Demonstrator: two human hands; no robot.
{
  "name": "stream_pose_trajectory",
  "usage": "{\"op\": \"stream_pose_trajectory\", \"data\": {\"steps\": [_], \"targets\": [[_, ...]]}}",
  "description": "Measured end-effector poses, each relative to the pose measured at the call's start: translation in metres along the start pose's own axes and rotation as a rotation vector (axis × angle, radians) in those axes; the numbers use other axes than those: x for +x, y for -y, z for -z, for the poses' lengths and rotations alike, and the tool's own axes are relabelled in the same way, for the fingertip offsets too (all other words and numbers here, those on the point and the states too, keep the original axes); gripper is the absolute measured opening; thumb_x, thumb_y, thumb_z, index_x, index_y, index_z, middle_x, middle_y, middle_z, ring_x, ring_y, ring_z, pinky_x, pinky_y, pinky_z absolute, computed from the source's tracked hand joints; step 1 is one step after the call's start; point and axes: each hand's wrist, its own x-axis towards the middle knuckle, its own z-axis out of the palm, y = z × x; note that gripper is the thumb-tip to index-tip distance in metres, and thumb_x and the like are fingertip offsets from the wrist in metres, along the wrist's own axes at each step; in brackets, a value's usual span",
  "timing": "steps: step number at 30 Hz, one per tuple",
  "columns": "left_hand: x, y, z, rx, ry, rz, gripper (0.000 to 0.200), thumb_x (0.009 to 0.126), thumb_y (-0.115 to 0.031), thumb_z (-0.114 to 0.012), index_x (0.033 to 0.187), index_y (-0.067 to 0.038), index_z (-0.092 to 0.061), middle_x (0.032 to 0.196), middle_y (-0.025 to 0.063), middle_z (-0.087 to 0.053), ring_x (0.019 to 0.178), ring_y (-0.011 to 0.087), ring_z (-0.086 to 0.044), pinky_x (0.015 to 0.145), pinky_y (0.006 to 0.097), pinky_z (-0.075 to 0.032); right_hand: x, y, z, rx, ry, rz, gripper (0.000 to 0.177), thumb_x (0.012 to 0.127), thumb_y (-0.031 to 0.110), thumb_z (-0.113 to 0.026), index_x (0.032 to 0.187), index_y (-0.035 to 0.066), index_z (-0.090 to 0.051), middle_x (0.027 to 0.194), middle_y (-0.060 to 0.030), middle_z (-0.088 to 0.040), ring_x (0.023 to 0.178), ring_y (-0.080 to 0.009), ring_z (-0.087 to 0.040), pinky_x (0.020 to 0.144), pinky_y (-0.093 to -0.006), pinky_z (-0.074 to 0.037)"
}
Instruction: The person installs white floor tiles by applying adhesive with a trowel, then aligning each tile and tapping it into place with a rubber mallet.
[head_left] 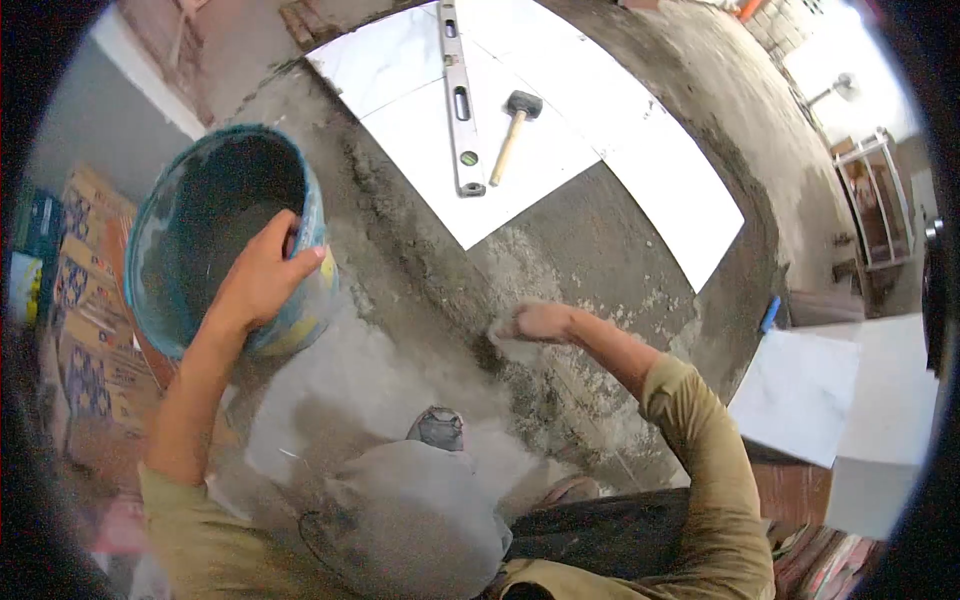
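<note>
Bucket (160, 240) lies left of my right hand (543, 322), which blurs near the mortar bed (605, 235), grip impossible to tell; my nearer left hand (262, 275) curls around its right rim.

A round blue-green bucket with yellowish marks on its outside (310, 310) leans with its mouth facing up, its inner wall coated in grey residue; the left hand (262, 272) holds its rim. The right hand (543, 322), blurred, is at a rough grey mortar bed (590, 225), patchy with pale dust; whether it holds anything is unclear. Beyond it, glossy white tiles with faint grey veins (400, 140) lie flat, forming a stepped edge. On them rest a long silver metal spirit level (456, 130) and, just beside it, a black-headed mallet with a wooden handle (512, 135).
</note>
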Motion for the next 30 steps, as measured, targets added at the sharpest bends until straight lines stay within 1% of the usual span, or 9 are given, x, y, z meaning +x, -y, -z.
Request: {"op": "stream_pose_trajectory", "data": {"steps": [2, 5, 7, 12, 14, 17, 23, 28, 30], "targets": [[-0.003, -0.002, -0.004, 0.01, -0.032, -0.037, 0.044, 0.086, -0.031, -0.066, 0.111, 0.002, -0.052, 0.098, 0.0177, -0.06, 0.088, 0.0259, -0.056, 0.083, 0.038, -0.045, 0.008, 0.023, 0.001, -0.055, -0.071, -0.027, 0.034, 0.098, 0.026, -0.051, 0.096, -0.006, -0.064, 0.075, -0.0102, -0.065, 0.064, -0.0256, -0.058, 0.065, -0.0446, -0.05], [-0.001, 0.004, -0.005, 0.031, -0.1, -0.064, 0.043, 0.085, -0.03, -0.066, 0.111, 0.001, -0.052, 0.099, 0.0178, -0.061, 0.089, 0.0271, -0.058, 0.084, 0.0378, -0.045, 0.047, -0.033, -0.006, 0.588, -0.944, 0.261, 0.033, 0.096, 0.029, -0.054, 0.084, -0.002, -0.061, 0.067, -0.0069, -0.059, 0.06, -0.0214, -0.054, 0.058, -0.041, -0.046], [0.001, 0.005, -0.001, -0.033, 0.003, -0.051, 0.042, 0.085, -0.029, -0.067, 0.111, 0.001, -0.052, 0.1, 0.0186, -0.062, 0.092, 0.0288, -0.059, 0.085, 0.038, -0.045, 0.018, -0.052, 0.008, 0.875, -0.729, 0.007, 0.031, 0.096, 0.029, -0.053, 0.086, 0.002, -0.063, 0.068, -0.0044, -0.058, 0.063, -0.0168, -0.055, 0.056, -0.0369, -0.044], [0.009, 0.015, -0.004, -0.019, 0.043, -0.006, 0.05, 0.084, -0.034, -0.069, 0.115, 0.001, -0.052, 0.107, 0.0198, -0.061, 0.098, 0.0288, -0.059, 0.089, 0.0389, -0.046, -0.026, 0.011, -0.004, 0.148, 0.186, -0.116, 0.026, 0.095, 0.021, -0.05, 0.106, 0.004, -0.067, 0.089, -0.0077, -0.065, 0.08, -0.0171, -0.058, 0.074, -0.0339, -0.047], [0.01, 0.017, -0.004, -0.026, 0.044, -0.023, 0.044, 0.083, -0.033, -0.07, 0.107, -0.001, -0.053, 0.097, 0.0159, -0.06, 0.089, 0.0246, -0.057, 0.082, 0.0381, -0.046, -0.022, 0.048, -0.007, -0.036, 0.111, -0.16, 0.03, 0.095, 0.018, -0.05, 0.114, 0.004, -0.068, 0.098, -0.0097, -0.068, 0.088, -0.018, -0.06, 0.082, -0.0329, -0.048], [0.009, 0.025, -0.01, -0.044, -0.038, -0.05, 0.046, 0.08, -0.033, -0.071, 0.109, -0.001, -0.055, 0.086, 0.0139, -0.058, 0.079, 0.026, -0.057, 0.072, 0.0383, -0.046, 0.024, -0.004, -0.012, 0.698, -0.68, 0.169, 0.024, 0.093, 0.017, -0.052, 0.102, 0.003, -0.069, 0.075, -0.006, -0.063, 0.068, -0.0131, -0.056, 0.059, -0.0306, -0.047], [0.012, 0.02, -0.007, -0.035, -0.035, -0.027, 0.053, 0.08, -0.036, -0.071, 0.114, 0.0, -0.054, 0.094, 0.0169, -0.061, 0.088, 0.0281, -0.06, 0.079, 0.0397, -0.047, -0.054, -0.03, 0.015, -0.018, 0.059, -0.082, 0.021, 0.085, 0.014, -0.059, 0.101, 0.003, -0.068, 0.086, -0.0133, -0.069, 0.077, -0.0198, -0.062, 0.074, -0.0379, -0.05], [0.0, 0.002, -0.009, 0.384, -0.066, -0.028, 0.056, 0.079, -0.037, -0.069, 0.118, 0.0, -0.054, 0.11, 0.0268, -0.062, 0.104, 0.0413, -0.061, 0.087, 0.0466, -0.049, -0.045, -0.05, -0.002, -0.715, -0.761, 0.51, 0.027, 0.082, 0.025, -0.07, 0.091, -0.001, -0.07, 0.084, -0.0198, -0.068, 0.079, -0.0308, -0.066, 0.077, -0.0412, -0.051], [-0.013, -0.012, 0.002, 0.455, 0.027, 0.027, 0.05, 0.077, -0.03, -0.07, 0.113, 0.001, -0.055, 0.111, 0.0279, -0.062, 0.107, 0.044, -0.06, 0.088, 0.0495, -0.05, -0.075, 0.009, 0.035, -0.604, -0.352, -0.113, 0.027, 0.079, 0.021, -0.07, 0.092, -0.002, -0.068, 0.092, -0.0271, -0.065, 0.092, -0.0395, -0.064, 0.084, -0.0447, -0.052]]}}
